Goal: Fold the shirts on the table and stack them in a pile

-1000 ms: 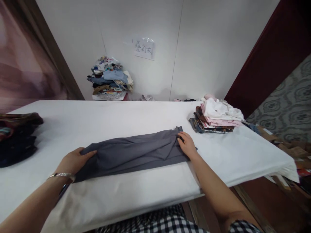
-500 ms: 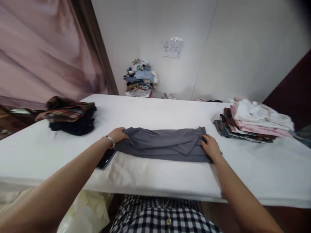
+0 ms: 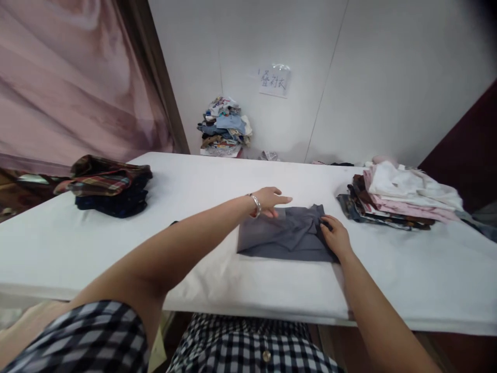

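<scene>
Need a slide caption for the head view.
Both hands, left hand and right hand, press a folded grey garment on the white table.

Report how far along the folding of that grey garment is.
Done: the grey garment lies as a compact rectangle on the white table, and a folded stack sits at the right. In hand: the left hand hovers flat over its top edge; the right hand presses its right end. Left: it is not on either pile, and the dark pile at the left looks unsorted.

Garment-folding workroom, white table [image 3: 97, 243], folded clothes stacks [image 3: 399, 194], wall label [image 3: 275, 81]
</scene>
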Motion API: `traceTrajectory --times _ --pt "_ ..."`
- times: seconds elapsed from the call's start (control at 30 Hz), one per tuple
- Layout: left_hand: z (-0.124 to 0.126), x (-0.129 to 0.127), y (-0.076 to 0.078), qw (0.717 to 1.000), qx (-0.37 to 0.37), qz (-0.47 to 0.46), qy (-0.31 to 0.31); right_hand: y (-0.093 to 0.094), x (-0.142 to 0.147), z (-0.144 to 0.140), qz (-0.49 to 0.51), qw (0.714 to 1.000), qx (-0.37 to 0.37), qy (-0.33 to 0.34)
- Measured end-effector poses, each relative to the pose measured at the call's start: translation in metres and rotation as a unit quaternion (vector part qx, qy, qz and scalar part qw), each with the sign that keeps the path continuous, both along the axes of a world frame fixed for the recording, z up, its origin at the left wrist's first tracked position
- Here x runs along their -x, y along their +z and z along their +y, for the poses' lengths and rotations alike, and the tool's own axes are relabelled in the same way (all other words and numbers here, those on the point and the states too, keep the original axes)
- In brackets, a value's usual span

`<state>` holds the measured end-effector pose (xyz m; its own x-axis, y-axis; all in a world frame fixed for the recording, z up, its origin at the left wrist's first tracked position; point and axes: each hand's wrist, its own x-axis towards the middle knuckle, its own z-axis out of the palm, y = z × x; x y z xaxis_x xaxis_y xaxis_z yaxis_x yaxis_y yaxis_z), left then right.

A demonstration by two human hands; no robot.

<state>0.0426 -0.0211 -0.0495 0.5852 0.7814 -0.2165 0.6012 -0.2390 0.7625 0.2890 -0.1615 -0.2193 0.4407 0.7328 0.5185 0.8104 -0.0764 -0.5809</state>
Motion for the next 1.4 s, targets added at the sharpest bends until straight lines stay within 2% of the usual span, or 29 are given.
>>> traceTrajectory --times 0.07,0.13,0.17,0.27,0.33,0.5,0.63,0.77,0.87,0.97,1.07,1.2,1.3,1.4 --pt "0.0 -0.003 -0.017 0.998 -0.07 0.003 0.007 0.003 -0.002 -0.003 0.018 1.0 -0.011 -0.006" --pt "0.009 0.01 -0.034 0.99 -0.134 0.021 0.041 0.006 -0.002 -0.004 0.03 0.999 -0.023 -0.01" --pt "0.015 0.02 -0.043 0.987 -0.144 0.034 0.064 0.009 -0.001 -0.005 0.031 0.999 -0.031 -0.01" --pt "0.027 0.05 -0.066 0.98 -0.134 0.071 0.128 0.017 0.003 -0.006 0.017 0.998 -0.062 0.003" --pt "0.026 0.065 -0.08 0.977 -0.116 0.082 0.162 0.022 0.008 -0.007 0.006 0.997 -0.079 0.02" --pt "0.013 0.073 -0.106 0.974 -0.076 0.049 0.209 0.028 0.023 -0.007 0.012 0.995 -0.075 0.064" --pt "0.013 0.073 -0.111 0.975 -0.056 -0.009 0.213 0.034 0.045 -0.004 0.053 0.989 -0.013 0.135" --pt "0.017 0.082 -0.111 0.974 -0.063 -0.061 0.209 0.051 0.077 -0.002 0.076 0.98 0.019 0.18" --pt "0.016 0.089 -0.117 0.975 -0.049 -0.069 0.205 0.061 0.103 -0.002 0.022 0.975 0.024 0.221" --pt "0.015 0.093 -0.123 0.975 -0.029 -0.074 0.205 0.06 0.126 0.001 -0.081 0.956 0.084 0.268" --pt "0.014 0.095 -0.125 0.974 -0.015 -0.078 0.212 0.051 0.139 0.003 -0.146 0.946 0.14 0.253" --pt "0.016 0.096 -0.128 0.973 -0.014 -0.077 0.216 0.043 0.146 0.001 -0.179 0.949 0.111 0.236" --pt "0.017 0.096 -0.133 0.974 -0.023 -0.081 0.212 0.045 0.149 -0.006 -0.212 0.939 0.137 0.233" --pt "0.019 0.095 -0.137 0.973 -0.027 -0.091 0.211 0.055 0.155 -0.013 -0.205 0.937 0.174 0.223"
